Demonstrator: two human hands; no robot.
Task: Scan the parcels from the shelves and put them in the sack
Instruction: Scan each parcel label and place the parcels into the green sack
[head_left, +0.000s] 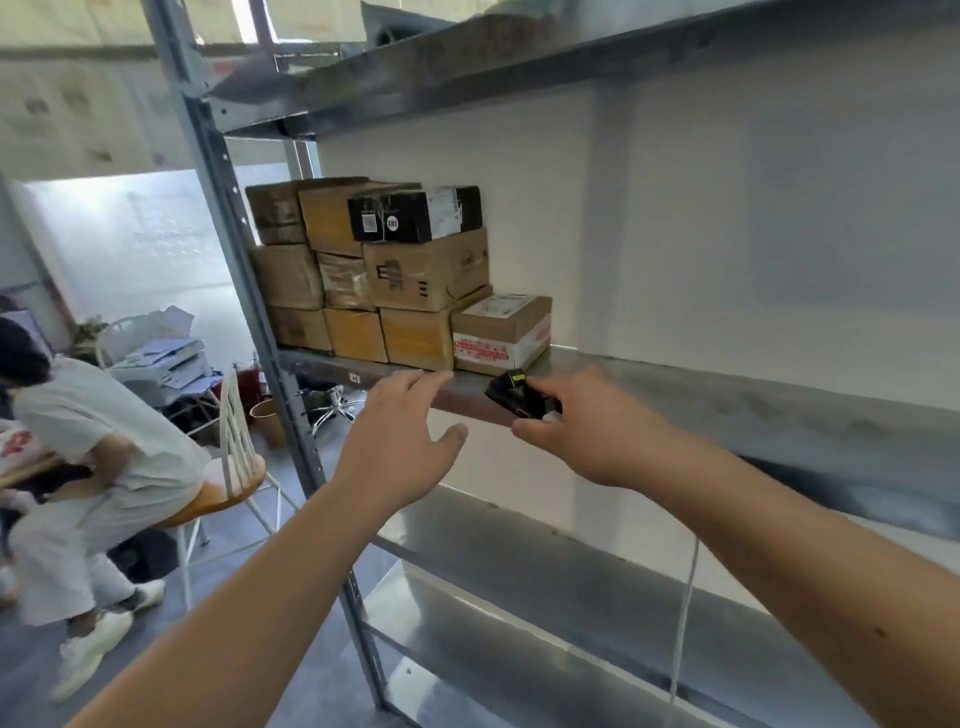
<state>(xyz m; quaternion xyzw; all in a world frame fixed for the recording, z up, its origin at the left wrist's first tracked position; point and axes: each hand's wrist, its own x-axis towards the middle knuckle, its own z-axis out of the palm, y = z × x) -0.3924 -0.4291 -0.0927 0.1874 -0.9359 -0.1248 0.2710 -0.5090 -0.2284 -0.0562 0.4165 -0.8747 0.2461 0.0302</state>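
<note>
Several cardboard parcels are stacked at the left end of the metal shelf (675, 384). A black box (415, 214) lies on top of the stack. A small brown parcel with a red-and-white label (501, 335) stands at the stack's right end, nearest my hands. My left hand (402, 441) reaches toward the shelf edge below the stack with fingers straight and holds nothing. My right hand (582, 431) grips a black handheld scanner (519, 397) just below that small parcel; a pale cord hangs down from it. No sack is in view.
The grey upright post (244, 291) of the rack stands left of the parcels. A lower shelf (545, 561) lies under my arms. At the left a person (88, 467) sits on a wooden chair (228, 467) beside piled papers.
</note>
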